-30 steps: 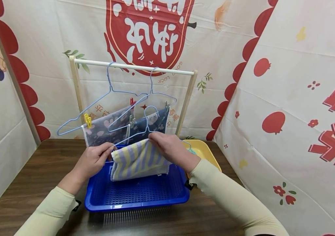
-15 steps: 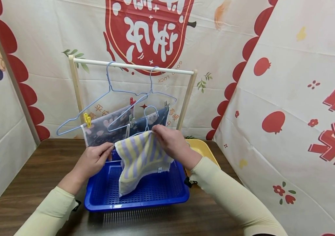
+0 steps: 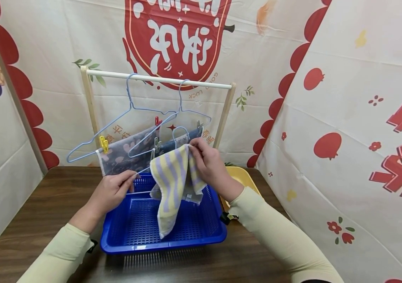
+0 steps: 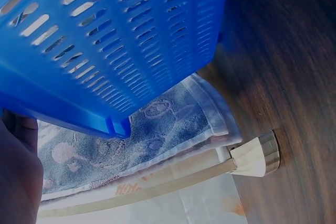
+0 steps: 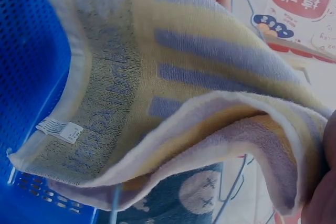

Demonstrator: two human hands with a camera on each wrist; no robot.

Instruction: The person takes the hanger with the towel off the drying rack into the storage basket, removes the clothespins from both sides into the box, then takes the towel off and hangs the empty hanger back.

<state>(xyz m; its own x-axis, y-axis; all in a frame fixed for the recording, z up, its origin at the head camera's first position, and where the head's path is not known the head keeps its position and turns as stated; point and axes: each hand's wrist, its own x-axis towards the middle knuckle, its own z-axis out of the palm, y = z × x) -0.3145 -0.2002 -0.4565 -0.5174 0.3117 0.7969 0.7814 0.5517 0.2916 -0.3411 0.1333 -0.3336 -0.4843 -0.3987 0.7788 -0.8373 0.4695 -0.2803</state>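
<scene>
My left hand (image 3: 110, 192) pinches the left end of a thin blue wire hanger (image 3: 143, 171) over the blue basket (image 3: 165, 247). A small towel with yellow and purple stripes (image 3: 168, 179) drapes over that hanger and covers much of it. With my right hand (image 3: 209, 163) I pinch the towel's upper edge near the hook. One towel corner hangs low into the basket. In the right wrist view the towel (image 5: 199, 45) shows its white hem and a label (image 5: 60, 129). Only part of my left hand (image 4: 21, 166) appears in the left wrist view, beside the basket wall.
Behind stands a wooden rack with a white rod (image 3: 158, 78). Two blue hangers hang there, bearing a grey patterned towel (image 3: 123, 155) and a dark blue towel (image 3: 167, 146), fixed with yellow (image 3: 104, 144), red (image 3: 157, 122) and grey clips. A yellow tray (image 3: 245, 179) lies right of the basket.
My right hand has moved slightly up and right, drawing the towel's left part rightward along the hanger, so its corner now dangles. The left hand has stayed at the hanger's end.
</scene>
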